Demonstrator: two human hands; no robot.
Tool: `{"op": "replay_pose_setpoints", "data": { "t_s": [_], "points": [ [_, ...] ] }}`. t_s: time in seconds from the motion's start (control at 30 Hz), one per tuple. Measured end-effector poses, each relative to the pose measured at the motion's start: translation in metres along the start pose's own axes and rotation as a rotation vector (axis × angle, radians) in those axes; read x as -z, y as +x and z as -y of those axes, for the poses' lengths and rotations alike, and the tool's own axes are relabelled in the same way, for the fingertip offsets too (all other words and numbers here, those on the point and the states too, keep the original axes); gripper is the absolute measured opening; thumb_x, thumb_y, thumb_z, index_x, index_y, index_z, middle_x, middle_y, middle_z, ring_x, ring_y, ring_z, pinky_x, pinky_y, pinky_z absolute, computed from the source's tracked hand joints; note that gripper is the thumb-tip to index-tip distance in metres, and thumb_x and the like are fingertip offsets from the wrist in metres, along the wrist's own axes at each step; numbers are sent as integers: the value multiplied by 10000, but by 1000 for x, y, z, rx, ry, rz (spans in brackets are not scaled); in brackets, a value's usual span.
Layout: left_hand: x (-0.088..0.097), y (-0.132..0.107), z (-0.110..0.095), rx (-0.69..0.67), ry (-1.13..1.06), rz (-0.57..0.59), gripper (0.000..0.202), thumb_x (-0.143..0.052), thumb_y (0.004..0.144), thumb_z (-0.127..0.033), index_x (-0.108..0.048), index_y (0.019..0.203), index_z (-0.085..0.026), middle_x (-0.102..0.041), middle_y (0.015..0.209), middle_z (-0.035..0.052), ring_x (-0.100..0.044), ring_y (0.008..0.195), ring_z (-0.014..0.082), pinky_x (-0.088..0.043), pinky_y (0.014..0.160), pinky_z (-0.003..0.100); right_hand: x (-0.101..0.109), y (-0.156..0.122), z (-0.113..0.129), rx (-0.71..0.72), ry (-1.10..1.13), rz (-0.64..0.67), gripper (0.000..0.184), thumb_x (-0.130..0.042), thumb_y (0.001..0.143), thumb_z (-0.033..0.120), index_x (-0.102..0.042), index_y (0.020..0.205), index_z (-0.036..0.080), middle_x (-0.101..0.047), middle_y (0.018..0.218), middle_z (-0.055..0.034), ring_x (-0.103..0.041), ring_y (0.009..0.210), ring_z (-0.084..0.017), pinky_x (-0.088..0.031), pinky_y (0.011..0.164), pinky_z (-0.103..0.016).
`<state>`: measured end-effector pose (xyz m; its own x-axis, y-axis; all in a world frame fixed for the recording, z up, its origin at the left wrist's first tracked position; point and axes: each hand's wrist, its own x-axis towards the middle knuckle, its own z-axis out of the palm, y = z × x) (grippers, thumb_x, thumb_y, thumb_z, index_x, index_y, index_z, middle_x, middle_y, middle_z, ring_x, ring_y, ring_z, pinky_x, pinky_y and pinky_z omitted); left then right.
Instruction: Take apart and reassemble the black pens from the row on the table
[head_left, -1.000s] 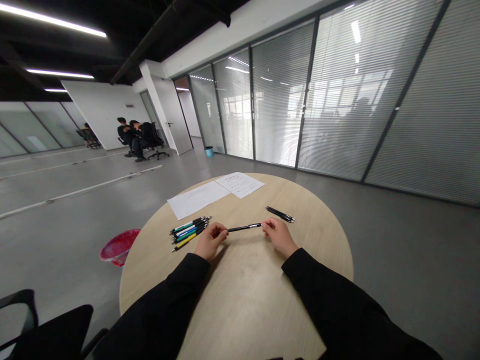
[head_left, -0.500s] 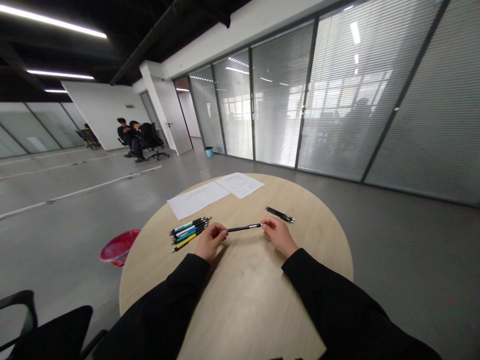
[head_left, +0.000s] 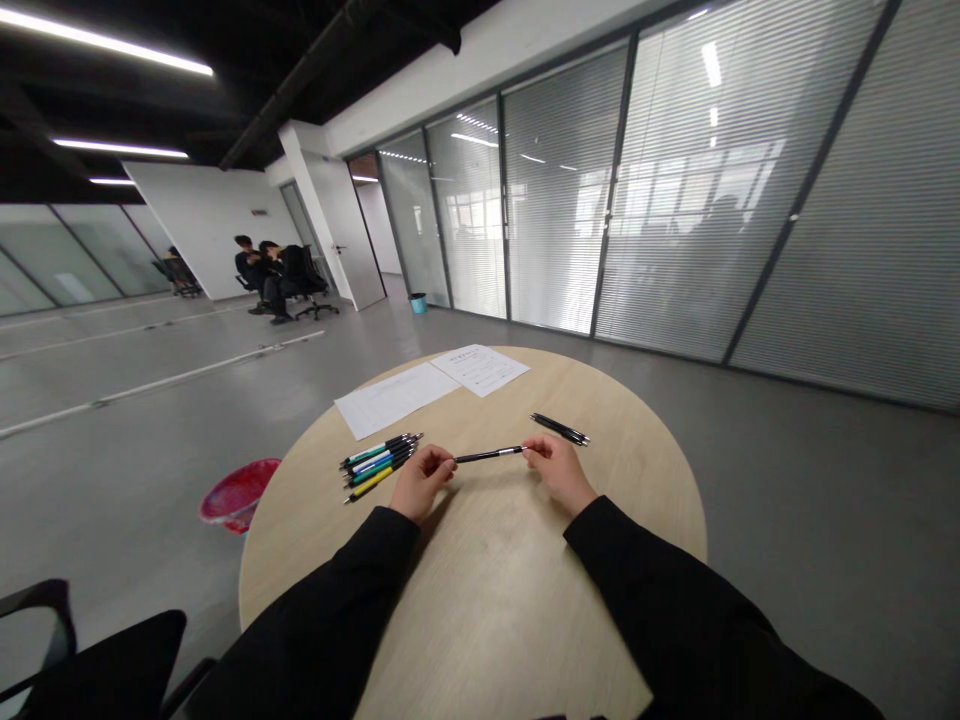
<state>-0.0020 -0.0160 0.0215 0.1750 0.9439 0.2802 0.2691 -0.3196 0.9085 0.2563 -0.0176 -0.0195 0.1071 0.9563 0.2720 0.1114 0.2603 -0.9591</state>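
Note:
A black pen with a pale band near its right end is held level between my two hands, just over the round wooden table. My left hand pinches its left tip between thumb and fingers. At the other end, my right hand grips the pen's right tip with its fingertips. Beside my left hand lies a group of several pens with white, blue, green and yellow barrels. Beyond my right hand, a few black pens rest close together on the tabletop.
Two sheets of paper lie at the table's far edge. A red basin is on the floor to the left, near a black chair. Further back are seated people, a blue bin and glass partitions.
Hardly anything differs. My hands and the pen keep almost the same position, with at most a very slight shift of my right hand.

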Motion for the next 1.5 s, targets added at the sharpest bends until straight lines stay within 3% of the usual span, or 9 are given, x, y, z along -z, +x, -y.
{"op": "replay_pose_setpoints", "data": {
  "t_s": [1.5],
  "points": [
    [0, 0, 2, 9, -13, 2, 292, -696, 729, -442, -605, 764, -167, -627, 648, 1, -574, 584, 129, -463, 594, 259, 2, -4, 7, 1, -53, 21, 265, -603, 798, 421, -630, 740, 164, -641, 662, -32, -580, 575, -148, -460, 573, -266]
  ]
}}
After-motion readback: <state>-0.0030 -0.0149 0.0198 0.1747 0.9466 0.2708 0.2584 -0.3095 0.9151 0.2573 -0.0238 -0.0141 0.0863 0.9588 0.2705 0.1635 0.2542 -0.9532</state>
